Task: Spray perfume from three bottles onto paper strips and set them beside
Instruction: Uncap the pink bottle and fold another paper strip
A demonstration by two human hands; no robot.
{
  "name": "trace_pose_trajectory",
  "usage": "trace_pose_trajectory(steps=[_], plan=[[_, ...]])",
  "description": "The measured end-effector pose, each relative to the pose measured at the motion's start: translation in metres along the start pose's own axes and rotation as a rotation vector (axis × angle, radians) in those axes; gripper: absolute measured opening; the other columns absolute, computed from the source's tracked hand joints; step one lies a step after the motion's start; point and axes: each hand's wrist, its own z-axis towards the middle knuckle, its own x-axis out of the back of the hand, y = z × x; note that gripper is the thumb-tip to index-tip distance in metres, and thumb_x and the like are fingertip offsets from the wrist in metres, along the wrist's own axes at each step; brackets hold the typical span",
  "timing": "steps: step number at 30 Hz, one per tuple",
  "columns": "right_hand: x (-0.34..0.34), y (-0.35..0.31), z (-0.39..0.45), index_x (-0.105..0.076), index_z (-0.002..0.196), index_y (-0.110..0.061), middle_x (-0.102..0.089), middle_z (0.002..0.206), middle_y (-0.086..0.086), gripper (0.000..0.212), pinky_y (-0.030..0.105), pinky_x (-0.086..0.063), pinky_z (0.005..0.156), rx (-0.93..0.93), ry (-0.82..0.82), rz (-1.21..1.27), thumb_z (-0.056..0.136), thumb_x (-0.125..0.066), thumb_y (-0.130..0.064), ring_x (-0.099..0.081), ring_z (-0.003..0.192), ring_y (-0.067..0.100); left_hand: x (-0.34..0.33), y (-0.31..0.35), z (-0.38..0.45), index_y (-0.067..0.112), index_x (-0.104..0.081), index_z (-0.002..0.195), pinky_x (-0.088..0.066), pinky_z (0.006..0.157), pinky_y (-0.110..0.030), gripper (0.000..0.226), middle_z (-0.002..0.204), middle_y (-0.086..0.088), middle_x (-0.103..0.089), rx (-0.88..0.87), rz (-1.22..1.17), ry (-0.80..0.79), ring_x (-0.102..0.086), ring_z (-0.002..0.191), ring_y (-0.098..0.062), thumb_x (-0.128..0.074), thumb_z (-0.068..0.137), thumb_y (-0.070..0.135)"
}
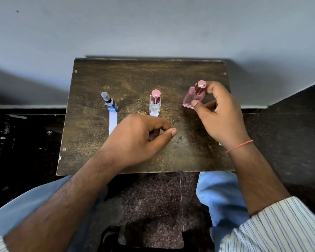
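Observation:
Three perfume bottles are on a small dark wooden table [135,79]. A blue bottle [111,103] with a clear cap stands at the left, and a white paper strip [112,122] lies in front of it. A clear bottle [155,103] with a pink cap stands in the middle; my left hand [140,140] rests in front of it with curled fingers and covers most of the strip there. My right hand [220,113] holds a pink bottle [192,97] with a pink cap, tilted, at the right. A bit of white paper [220,144] shows under my right wrist.
The table stands against a pale wall [153,30]. A dark floor [25,142] with paper scraps lies to the left. My knees in light blue trousers [216,193] are below the table's front edge.

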Motion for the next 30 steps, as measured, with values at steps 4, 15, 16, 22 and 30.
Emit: trace_pose_trajectory(steps=[4, 15, 16, 22, 30], plan=[[-0.002, -0.001, -0.001, -0.07, 0.128, -0.035, -0.074, 0.115, -0.028, 0.038, 0.025, -0.057, 0.074, -0.016, -0.012, 0.012, 0.093, -0.08, -0.026, -0.064, 0.067, 0.006, 0.004, -0.002, -0.002, 0.029, -0.079, 0.09, -0.03, 0.05, -0.013, 0.022, 0.05, 0.014, -0.04, -0.037, -0.029, 0.104, -0.042, 0.046, -0.009, -0.069, 0.103, 0.044], [0.007, -0.02, -0.01, -0.074, 0.116, -0.034, -0.077, 0.102, -0.009, 0.033, 0.058, -0.061, 0.081, 0.104, -0.311, 0.291, 0.087, -0.083, -0.021, -0.07, 0.088, 0.025, 0.011, 0.0, 0.001, 0.023, -0.066, 0.138, -0.033, 0.054, -0.012, 0.035, 0.056, -0.002, -0.035, -0.052, -0.263, 0.339, -0.031, 0.047, -0.004, -0.073, 0.105, 0.032], [0.009, -0.022, -0.012, -0.074, 0.117, -0.033, -0.076, 0.102, -0.01, 0.035, 0.06, -0.061, 0.08, 0.113, -0.357, 0.329, 0.087, -0.084, -0.018, -0.071, 0.091, 0.026, 0.012, 0.0, 0.001, 0.021, -0.065, 0.141, -0.034, 0.054, -0.012, 0.039, 0.056, 0.001, -0.034, -0.048, -0.274, 0.342, -0.031, 0.047, -0.003, -0.073, 0.105, 0.032], [0.009, -0.029, -0.016, -0.077, 0.117, -0.03, -0.081, 0.107, 0.006, 0.038, 0.067, -0.06, 0.085, 0.112, -0.547, 0.433, 0.085, -0.086, -0.012, -0.074, 0.1, 0.039, 0.01, -0.002, 0.002, 0.019, -0.068, 0.144, -0.034, 0.054, -0.021, 0.041, 0.057, 0.001, -0.03, -0.052, -0.332, 0.243, -0.031, 0.05, -0.008, -0.071, 0.105, 0.032], [0.012, -0.032, -0.016, -0.079, 0.12, -0.017, -0.08, 0.107, 0.012, 0.035, 0.065, -0.059, 0.088, 0.088, -0.609, 0.369, 0.086, -0.085, -0.017, -0.073, 0.102, 0.04, 0.007, -0.004, 0.004, 0.023, -0.078, 0.122, -0.033, 0.054, -0.018, 0.02, 0.056, -0.017, -0.041, -0.02, -0.434, 0.177, -0.031, 0.049, -0.01, -0.072, 0.105, 0.032]])
